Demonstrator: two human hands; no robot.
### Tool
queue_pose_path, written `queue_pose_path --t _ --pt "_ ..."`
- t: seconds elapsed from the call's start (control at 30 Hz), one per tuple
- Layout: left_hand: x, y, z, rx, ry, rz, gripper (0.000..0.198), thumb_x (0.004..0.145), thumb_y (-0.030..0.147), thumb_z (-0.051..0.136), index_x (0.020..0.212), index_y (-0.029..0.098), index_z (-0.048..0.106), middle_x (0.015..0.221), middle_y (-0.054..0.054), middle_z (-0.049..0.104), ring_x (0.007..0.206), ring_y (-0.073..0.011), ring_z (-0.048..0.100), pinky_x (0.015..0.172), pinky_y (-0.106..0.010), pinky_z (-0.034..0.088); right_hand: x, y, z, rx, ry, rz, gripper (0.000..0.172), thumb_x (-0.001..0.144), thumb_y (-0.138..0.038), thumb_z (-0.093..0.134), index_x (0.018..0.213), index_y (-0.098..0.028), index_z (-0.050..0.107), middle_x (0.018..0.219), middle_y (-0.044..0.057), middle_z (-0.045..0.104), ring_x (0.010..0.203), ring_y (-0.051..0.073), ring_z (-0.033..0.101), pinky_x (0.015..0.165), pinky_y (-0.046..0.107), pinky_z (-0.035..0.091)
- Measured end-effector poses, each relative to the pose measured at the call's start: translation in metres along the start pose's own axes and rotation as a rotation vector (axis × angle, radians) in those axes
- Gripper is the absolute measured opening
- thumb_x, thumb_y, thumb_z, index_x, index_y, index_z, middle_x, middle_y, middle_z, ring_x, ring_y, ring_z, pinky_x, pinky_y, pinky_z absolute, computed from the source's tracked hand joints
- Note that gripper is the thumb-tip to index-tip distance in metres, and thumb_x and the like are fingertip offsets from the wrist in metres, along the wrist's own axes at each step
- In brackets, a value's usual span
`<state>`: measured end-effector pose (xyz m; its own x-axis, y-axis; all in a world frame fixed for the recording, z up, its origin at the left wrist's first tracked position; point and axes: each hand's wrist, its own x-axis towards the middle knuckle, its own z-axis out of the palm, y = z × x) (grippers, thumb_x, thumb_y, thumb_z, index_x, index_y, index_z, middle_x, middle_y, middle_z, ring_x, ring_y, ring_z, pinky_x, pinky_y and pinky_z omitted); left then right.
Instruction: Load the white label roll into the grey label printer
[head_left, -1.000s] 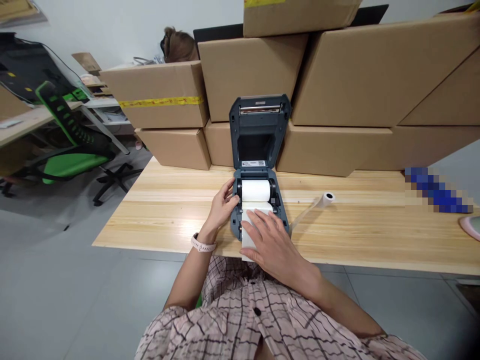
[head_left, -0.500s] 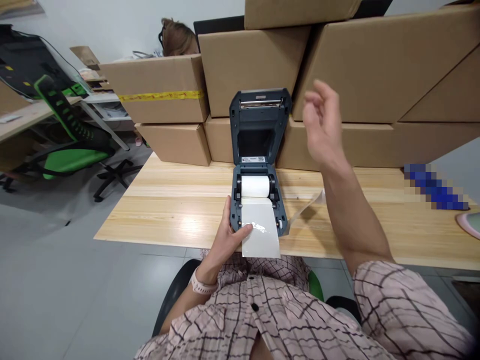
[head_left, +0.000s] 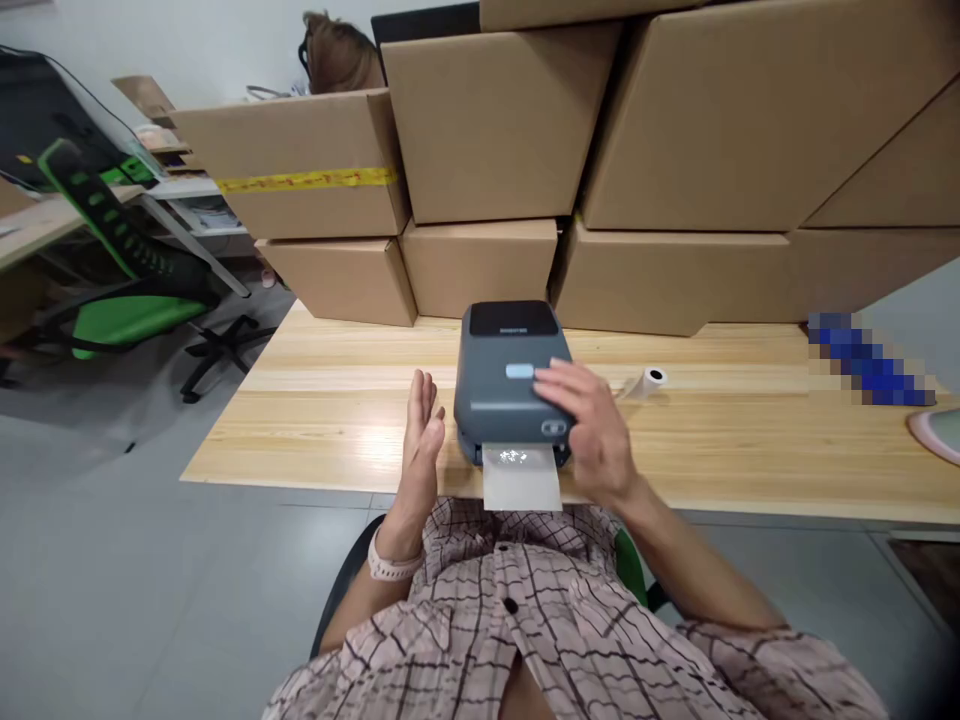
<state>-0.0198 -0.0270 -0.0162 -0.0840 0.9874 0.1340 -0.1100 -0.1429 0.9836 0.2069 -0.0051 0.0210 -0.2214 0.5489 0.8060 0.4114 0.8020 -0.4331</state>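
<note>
In front of me on the wooden table stands a dark blue-grey label printer (head_left: 487,385), its lid down. A whitish label strip (head_left: 521,480) comes out of its front and hangs past the table's edge. My right hand (head_left: 596,430) rests on the right front of the lid, fingers stretched out, by the light button. Just left of the printer, my left hand (head_left: 422,450) is held upright and flat, apart from it and with nothing in it. The paper roll inside the printer is hidden by the lid.
Stacked cardboard boxes (head_left: 495,130) line the table's (head_left: 300,430) back edge. A small white roll (head_left: 651,380) lies right of the printer. At the far right is a blurred-out blue thing (head_left: 870,362). A green chair (head_left: 135,300) and a person's head (head_left: 341,55) appear at left.
The printer's lid has swung from raised to down. My right hand has come down from the air onto it. My left hand has let go of the label strip and printer and moved left.
</note>
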Motion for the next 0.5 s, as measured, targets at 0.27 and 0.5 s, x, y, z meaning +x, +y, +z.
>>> queue_pose_path --t 0.27,0.5 --pt "0.001 0.001 0.024 -0.029 -0.058 -0.154 0.100 0.088 0.062 0.069 0.166 0.026 0.016 0.171 -0.015 0.030 0.158 -0.0359 0.031 0.129 -0.052 0.028 -0.048 -0.004 0.013 -0.119 0.016 0.022 0.043 0.109 -0.032 0.035 0.145 -0.025 0.057 0.134 0.010 0.069 0.136 0.029 0.057 0.113 0.054 0.047" --pt "-0.001 -0.012 0.023 -0.035 -0.059 -0.073 0.097 0.089 0.060 0.069 0.165 0.026 0.019 0.169 -0.017 0.033 0.155 -0.0345 0.036 0.126 -0.049 0.033 -0.051 -0.004 0.019 -0.094 0.057 0.062 0.044 0.109 -0.035 0.032 0.140 -0.027 0.062 0.124 0.008 0.074 0.124 0.028 0.063 0.109 0.053 0.048"
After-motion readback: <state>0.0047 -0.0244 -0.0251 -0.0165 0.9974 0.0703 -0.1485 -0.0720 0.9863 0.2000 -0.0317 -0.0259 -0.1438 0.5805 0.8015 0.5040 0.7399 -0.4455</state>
